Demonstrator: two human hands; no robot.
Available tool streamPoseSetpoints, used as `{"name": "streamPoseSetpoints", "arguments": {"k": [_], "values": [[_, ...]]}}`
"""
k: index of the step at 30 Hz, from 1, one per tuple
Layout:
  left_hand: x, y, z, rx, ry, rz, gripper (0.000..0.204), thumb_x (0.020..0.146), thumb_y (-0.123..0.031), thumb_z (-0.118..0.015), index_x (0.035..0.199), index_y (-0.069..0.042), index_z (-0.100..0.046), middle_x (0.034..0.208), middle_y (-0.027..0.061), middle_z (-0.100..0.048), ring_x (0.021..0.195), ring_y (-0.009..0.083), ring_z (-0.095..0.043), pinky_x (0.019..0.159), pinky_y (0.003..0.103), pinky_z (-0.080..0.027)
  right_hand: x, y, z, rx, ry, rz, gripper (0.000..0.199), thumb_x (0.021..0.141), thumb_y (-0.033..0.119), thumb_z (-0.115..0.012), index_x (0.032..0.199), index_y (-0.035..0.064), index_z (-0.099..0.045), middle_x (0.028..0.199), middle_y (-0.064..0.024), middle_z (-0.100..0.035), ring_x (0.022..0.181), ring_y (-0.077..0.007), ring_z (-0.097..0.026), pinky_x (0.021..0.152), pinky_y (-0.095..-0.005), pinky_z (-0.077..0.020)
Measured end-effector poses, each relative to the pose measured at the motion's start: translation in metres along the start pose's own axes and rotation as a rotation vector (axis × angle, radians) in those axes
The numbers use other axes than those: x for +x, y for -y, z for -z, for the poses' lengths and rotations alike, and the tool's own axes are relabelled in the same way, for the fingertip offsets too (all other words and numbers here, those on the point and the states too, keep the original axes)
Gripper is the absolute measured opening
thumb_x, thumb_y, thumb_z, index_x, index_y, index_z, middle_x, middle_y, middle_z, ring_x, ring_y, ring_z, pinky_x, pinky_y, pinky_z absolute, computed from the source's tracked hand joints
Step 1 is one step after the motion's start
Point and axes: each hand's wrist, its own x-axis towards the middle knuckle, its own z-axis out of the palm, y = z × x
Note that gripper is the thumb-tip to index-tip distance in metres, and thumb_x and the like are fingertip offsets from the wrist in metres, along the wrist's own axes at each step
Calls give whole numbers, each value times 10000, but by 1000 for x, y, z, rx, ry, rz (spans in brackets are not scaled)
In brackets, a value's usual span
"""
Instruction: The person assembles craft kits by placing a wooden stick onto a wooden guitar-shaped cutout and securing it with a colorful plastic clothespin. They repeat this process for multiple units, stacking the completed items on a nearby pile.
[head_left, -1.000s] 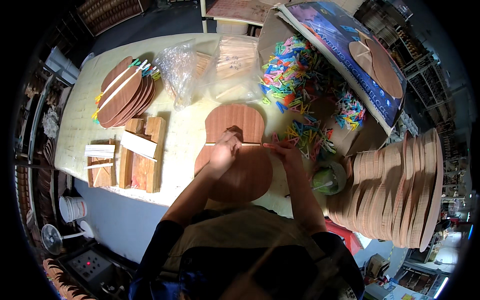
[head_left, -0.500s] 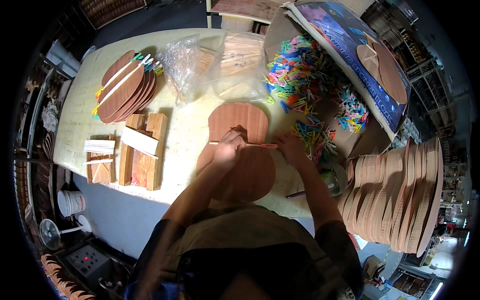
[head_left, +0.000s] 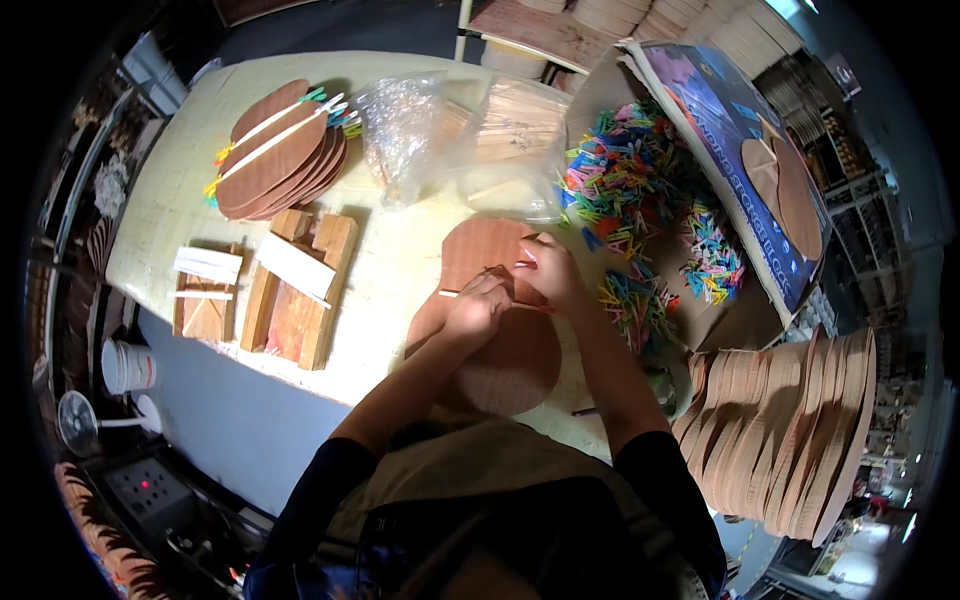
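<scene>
A brown guitar-shaped wooden panel (head_left: 500, 370) lies in front of me on the table. Across its narrow waist runs a thin pale wooden strip (head_left: 450, 293), with a red clothespin (head_left: 546, 309) at its right end. My left hand (head_left: 478, 305) is closed over the middle of the strip, its fingertips pressed down and partly hidden. Just right of it, above the panel's upper part, my right hand (head_left: 550, 270) pinches a small pale-pink clothespin (head_left: 525, 263); its exact colour is hard to make out.
Colourful clothespins (head_left: 625, 170) fill an open cardboard box (head_left: 700, 130) at the right. Bags of wooden sticks (head_left: 515, 125) lie behind the panel. Clipped panels (head_left: 270, 170), a wooden block jig (head_left: 330, 290) and a smaller jig (head_left: 205, 300) are left. Curved wooden pieces (head_left: 775, 430) stand at right.
My right hand has moved from beside the clothespin pile to over the panel, now pinching a clothespin. My left hand stays on the strip. The whole view has shifted slightly.
</scene>
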Motion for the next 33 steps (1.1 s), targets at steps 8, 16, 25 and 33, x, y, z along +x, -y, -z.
{"name": "streamPoseSetpoints", "arguments": {"k": [8, 16, 25, 33], "values": [[-3, 2, -1, -11, -4, -27, 47, 732, 8, -548, 740, -37, -555, 907, 129, -588, 876, 319, -551, 800, 378, -450, 49, 64, -45, 1130, 419, -556, 167, 812, 16, -639, 970, -39, -634, 729, -38, -595, 563, -85, -510, 466, -205, -367], [0, -10, -11, -1122, -86, 558, 213, 915, -98, -450, 1076, -7, -556, 1064, 91, -587, 966, 167, -554, 797, 338, -461, 67, 100, -91, 658, 979, -524, 129, 790, 31, -661, 899, -38, -657, 683, -48, -597, 526, -85, -505, 451, -222, -379], [-6, 14, -5, -11, 64, -30, 79, 761, 18, -551, 824, -26, -568, 973, 135, -559, 927, 300, -549, 810, 360, -447, 9, -14, 4, 220, -41, -367, 361, 873, 228, -543, 1190, 57, -552, 1210, -137, -527, 1129, -239, -500, 943, -361, -404], [-4, 9, 39, -79, 39, -4, 160, 750, -9, -611, 910, -14, -604, 1029, 145, -586, 1013, 327, -544, 879, 377, -446, -146, -28, 1, -707, 171, -404, 346, 907, 194, -428, 1188, 16, -521, 1202, -211, -511, 1122, -369, -474, 962, -496, -346]]}}
